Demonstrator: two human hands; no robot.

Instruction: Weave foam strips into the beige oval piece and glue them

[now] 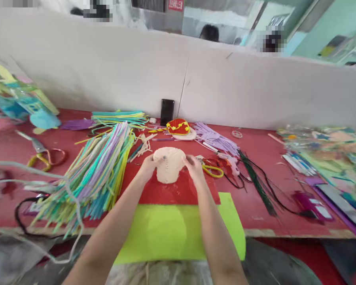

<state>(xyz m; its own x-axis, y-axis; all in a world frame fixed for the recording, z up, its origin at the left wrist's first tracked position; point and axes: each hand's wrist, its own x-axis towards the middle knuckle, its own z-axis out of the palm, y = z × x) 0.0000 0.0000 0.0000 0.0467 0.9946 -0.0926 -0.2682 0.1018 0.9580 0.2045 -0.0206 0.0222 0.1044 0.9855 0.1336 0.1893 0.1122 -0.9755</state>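
Observation:
A cream, fuzzy-looking flat piece [170,168], wide at the top and narrower below, is held upright over a red sheet [169,194]. My left hand [148,166] pinches its left edge, thumb on the front. The right edge is gripped between the thumb and fingers of my right hand [193,166]. Curved rows of ridges show on its face; the back is hidden. Beyond it lies a red and yellow fuzzy piece [178,126] on a pale one. Short cream pipe cleaners [144,144] are scattered just left of my hands.
A big bundle of coloured pipe cleaners [91,170] lies left, with scissors [38,148] beyond. Purple pipe cleaners [215,136], a pink glue gun [233,163] and black cords are on the right. A black phone [167,112] leans against the white partition [121,75]. Green material [166,233] overhangs the front edge.

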